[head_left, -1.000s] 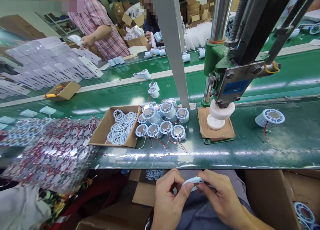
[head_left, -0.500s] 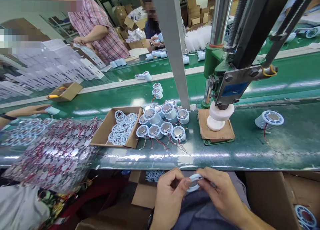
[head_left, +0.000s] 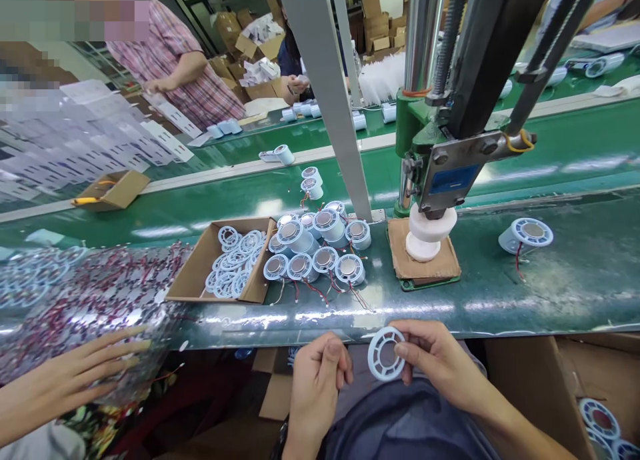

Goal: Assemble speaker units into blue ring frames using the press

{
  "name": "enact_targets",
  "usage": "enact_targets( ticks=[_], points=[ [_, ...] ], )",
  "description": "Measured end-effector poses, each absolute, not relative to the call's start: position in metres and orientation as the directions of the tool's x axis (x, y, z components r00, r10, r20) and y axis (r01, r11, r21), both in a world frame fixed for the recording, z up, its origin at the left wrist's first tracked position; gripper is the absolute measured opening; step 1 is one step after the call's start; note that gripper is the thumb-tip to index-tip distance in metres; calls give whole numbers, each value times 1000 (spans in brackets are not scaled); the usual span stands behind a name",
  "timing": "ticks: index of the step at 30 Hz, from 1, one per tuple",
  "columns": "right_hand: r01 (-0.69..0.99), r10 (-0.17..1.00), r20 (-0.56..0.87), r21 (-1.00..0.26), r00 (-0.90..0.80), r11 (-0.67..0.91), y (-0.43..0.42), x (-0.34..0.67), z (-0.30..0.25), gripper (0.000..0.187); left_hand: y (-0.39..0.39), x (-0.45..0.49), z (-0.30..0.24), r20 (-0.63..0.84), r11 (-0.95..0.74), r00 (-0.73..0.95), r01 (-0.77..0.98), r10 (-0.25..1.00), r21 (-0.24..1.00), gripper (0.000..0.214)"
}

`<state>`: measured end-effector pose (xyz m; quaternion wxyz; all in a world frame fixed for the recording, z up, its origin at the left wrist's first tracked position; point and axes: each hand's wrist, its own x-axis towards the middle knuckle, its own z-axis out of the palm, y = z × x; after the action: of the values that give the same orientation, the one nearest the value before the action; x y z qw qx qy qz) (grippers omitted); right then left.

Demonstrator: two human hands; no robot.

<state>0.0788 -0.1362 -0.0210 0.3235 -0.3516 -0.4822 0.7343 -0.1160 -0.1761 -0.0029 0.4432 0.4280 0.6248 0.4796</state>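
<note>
My right hand [head_left: 440, 363] pinches a pale blue round plastic grille ring [head_left: 385, 354] by its right edge, holding it face-up just below the bench's front edge. My left hand [head_left: 317, 380] sits just left of the ring with its fingers curled and the thumb raised, apart from the ring. On the bench ahead stands a cluster of pale blue round speaker units [head_left: 320, 243] with red wires. A cardboard tray [head_left: 199, 268] of loose grille rings lies to their left.
A green hand press [head_left: 440, 153] with a white round die [head_left: 427, 230] on a cardboard pad stands right of centre. A lone speaker unit [head_left: 525, 235] lies far right. A co-worker's hand [head_left: 75, 377] rests on a bag of wired parts [head_left: 95, 293]. Other people work beyond the conveyor.
My left hand has let go of the ring and my right hand has turned it face-up and lifted it. A co-worker's hand has come onto the bag at lower left.
</note>
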Motion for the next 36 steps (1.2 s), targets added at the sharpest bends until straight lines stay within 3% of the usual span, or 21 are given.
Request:
enact_targets(
  ticks=[3,8,12,15,18,23,28,36],
  points=[
    [-121,808,-200,-941,-554,-316,-136,78,-21,54,-173,-112,2,-117,134,-186,86,976,987,62],
    [-34,804,-154,-977,-574,-211,-135,80,-18,44,-172,-106,10,-250,249,2,106,968,963,50],
    [88,811,-44,-996,-584,9,-138,80,-7,30,-174,-103,8,-282,281,-17,141,959,949,57],
    [98,796,14,-991,-605,92,-140,78,-1,26,-172,-99,5,-221,231,-78,185,972,955,65],
    [25,772,-28,-1000,-635,-16,-140,76,-1,27,-171,-93,3,-173,189,-121,135,978,973,71],
    [-111,727,-117,-960,-676,-258,-133,78,-8,36,-181,-88,1,-224,217,-118,-72,967,974,64],
    [-122,706,-146,-941,-693,-314,-131,83,-12,44,-188,-91,-1,-292,275,-51,-208,955,939,57],
    [-119,698,-183,-925,-693,-361,-127,81,-9,45,-184,-94,-3,-288,286,23,-229,957,931,54]
  ],
)
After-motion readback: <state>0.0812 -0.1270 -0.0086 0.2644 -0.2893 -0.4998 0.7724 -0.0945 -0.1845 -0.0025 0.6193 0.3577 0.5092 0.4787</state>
